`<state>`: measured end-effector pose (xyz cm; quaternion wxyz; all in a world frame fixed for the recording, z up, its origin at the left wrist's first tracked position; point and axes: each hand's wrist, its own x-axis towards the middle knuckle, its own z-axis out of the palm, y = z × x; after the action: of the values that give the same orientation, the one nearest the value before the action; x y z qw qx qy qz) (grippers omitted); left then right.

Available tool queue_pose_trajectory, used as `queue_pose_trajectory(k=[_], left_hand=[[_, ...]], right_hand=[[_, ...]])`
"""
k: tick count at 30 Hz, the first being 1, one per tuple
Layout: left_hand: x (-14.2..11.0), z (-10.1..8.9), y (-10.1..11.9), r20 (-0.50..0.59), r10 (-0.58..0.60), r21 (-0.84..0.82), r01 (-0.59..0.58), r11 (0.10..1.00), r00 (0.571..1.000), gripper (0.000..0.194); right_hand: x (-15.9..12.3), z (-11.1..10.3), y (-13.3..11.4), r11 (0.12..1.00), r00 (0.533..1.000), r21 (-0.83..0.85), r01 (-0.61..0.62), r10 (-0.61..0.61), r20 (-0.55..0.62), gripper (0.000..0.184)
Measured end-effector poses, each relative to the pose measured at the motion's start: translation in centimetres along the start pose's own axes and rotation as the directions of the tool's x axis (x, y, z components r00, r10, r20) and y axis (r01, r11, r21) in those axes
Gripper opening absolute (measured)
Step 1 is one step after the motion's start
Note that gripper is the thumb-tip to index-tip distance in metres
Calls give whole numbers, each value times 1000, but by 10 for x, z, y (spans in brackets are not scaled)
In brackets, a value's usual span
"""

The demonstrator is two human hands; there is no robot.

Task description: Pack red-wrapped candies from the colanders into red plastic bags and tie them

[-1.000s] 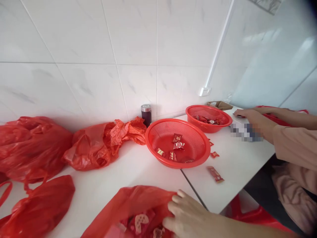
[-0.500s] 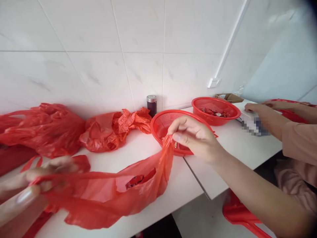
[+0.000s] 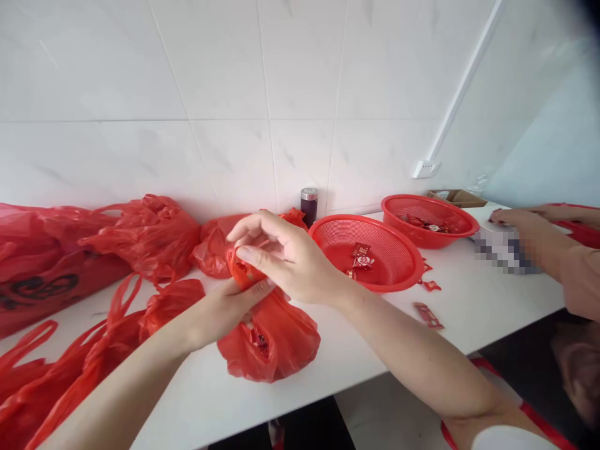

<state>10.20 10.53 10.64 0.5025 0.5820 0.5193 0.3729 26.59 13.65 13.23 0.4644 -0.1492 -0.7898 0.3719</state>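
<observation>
A small red plastic bag (image 3: 274,337) with wrapped candies inside sits on the white table (image 3: 328,369) in front of me. My left hand (image 3: 234,303) grips its gathered neck from below. My right hand (image 3: 281,256) pinches the top of the same bag just above, fingers closed on the bunched plastic. To the right stands a red mesh basket (image 3: 368,253) holding a few red candy packets (image 3: 360,256).
Several more red bags (image 3: 150,234) lie along the tiled wall and at the left. A dark jar (image 3: 309,206) stands behind the basket. A second red basket (image 3: 429,220) sits farther right. Loose candies (image 3: 429,315) lie on the table. Another person's hands (image 3: 520,228) work at the right.
The bag was stretched wide between my hands; now both hands have come together at the centre and gathered its mouth into a bunch. The view shifted left.
</observation>
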Motion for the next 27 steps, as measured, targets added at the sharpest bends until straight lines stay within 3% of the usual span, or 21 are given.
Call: queue_pose_trajectory(k=[3, 6, 9, 13, 15, 17, 19, 21, 23, 27], left_hand=[[2, -9, -14, -2, -126, -104, 125, 987, 992, 37], [1, -14, -27, 24, -96, -170, 99, 980, 995, 38], [-6, -17, -29, 117, -26, -153, 44, 987, 993, 36], [-19, -24, -17, 280, 71, -12, -71, 997, 957, 26], [-23, -25, -16, 318, 140, 147, -195, 970, 938, 16], [-24, -22, -21, 283, 213, 343, -306, 888, 935, 22], [-23, -16, -32, 187, 287, 513, -343, 787, 939, 35], [-21, -9, -44, 46, 361, 618, -310, 723, 931, 34], [-21, -2, -56, -60, 423, 655, -284, 700, 904, 31], [-25, 2, -67, -118, 467, 651, -287, 703, 876, 35]], right_hand=[[-12, 0, 26, 979, 982, -104, -177, 182, 40, 15], [-34, 3, 36, 956, 955, -60, -289, 292, 59, 10], [-56, 13, 14, 958, 958, -40, -285, 286, 17, 8], [-67, 21, -18, 969, 944, -9, -247, 242, 224, 13], [-61, 22, -11, 974, 962, -22, -226, 227, 154, 17], [-54, 25, 11, 960, 959, -54, -274, 277, 54, 26], [-50, 31, 37, 928, 929, -62, -367, 369, 33, 33], [-51, 37, 59, 896, 894, -2, -443, 443, 65, 35], [-56, 42, 71, 882, 888, 110, -457, 447, 105, 34], [-67, 43, 72, 823, 854, 255, -508, 442, 274, 31]])
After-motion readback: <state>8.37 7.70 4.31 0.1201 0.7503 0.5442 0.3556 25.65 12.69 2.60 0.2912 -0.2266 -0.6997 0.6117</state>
